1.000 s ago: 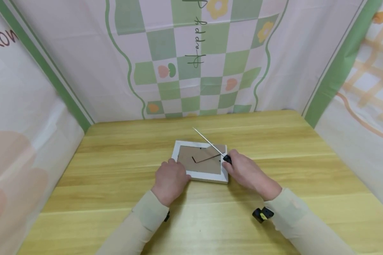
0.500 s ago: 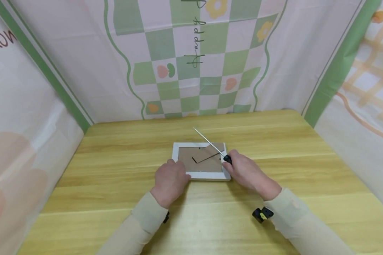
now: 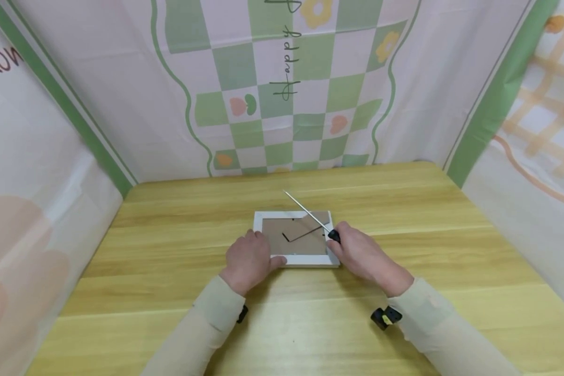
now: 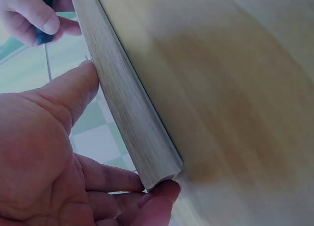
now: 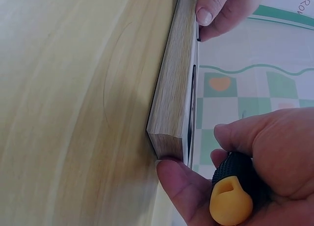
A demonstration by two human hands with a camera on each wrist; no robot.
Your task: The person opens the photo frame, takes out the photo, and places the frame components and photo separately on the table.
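A picture frame (image 3: 305, 259) with white borders lies back side up on the table, its brown backing board (image 3: 305, 244) facing me. A black angled line crosses the board. My left hand (image 3: 248, 262) grips the frame's left side, the thumb along the near edge and the other fingers at the far left. The left wrist view has the wood-grain side (image 4: 132, 108) between thumb and fingers. In my right hand (image 3: 363, 255) is a screwdriver (image 3: 306, 211), its metal shaft slanting up and left over the frame. Its black handle ends in a yellow cap (image 5: 230, 201). A right fingertip touches the frame's near corner.
The wooden table (image 3: 178, 209) extends around the frame on all sides. Behind it hangs a printed cloth (image 3: 282, 125) with green checks, and more cloth covers both sides. A black wrist device (image 3: 386, 316) sits by the right sleeve.
The frame has turned slightly, so its near edge now lies level. My left hand has shifted a little left, its thumb stretching further along the near edge. The screwdriver stays almost still.
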